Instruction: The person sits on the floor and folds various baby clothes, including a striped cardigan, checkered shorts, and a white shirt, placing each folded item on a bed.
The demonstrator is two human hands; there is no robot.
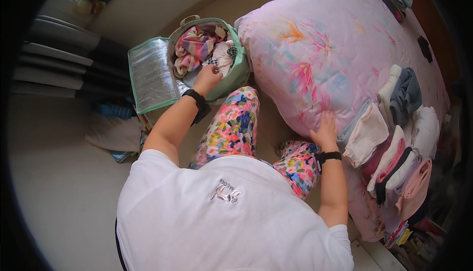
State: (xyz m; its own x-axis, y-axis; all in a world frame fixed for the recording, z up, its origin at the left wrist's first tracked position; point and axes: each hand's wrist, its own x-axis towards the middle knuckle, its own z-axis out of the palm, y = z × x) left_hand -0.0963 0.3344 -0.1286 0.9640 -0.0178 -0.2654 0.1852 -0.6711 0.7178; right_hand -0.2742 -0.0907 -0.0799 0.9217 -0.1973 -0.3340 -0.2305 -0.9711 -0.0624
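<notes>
My left hand [208, 80] reaches over the near rim of a mint-green insulated bag [239, 71]. Its fingers are closed at a bit of black-and-white checked cloth [212, 62], part of a pale pink garment [224, 58] in the bag. Beside it in the bag lies a crumpled pink, white and purple striped garment [194, 43]. The bag's silver-lined lid [155, 74] is folded back to the left. My right hand [325, 131] rests with fingers spread on the near edge of the pink floral bedspread [315, 44], holding nothing.
Several folded clothes [394, 158] lie in rows on the bed at the right, with a small pile [395, 0] at its far corner and a black item [424, 49] nearby. Striped curtains [64, 64] hang at the left, above a beige cloth bundle [116, 132] on the floor.
</notes>
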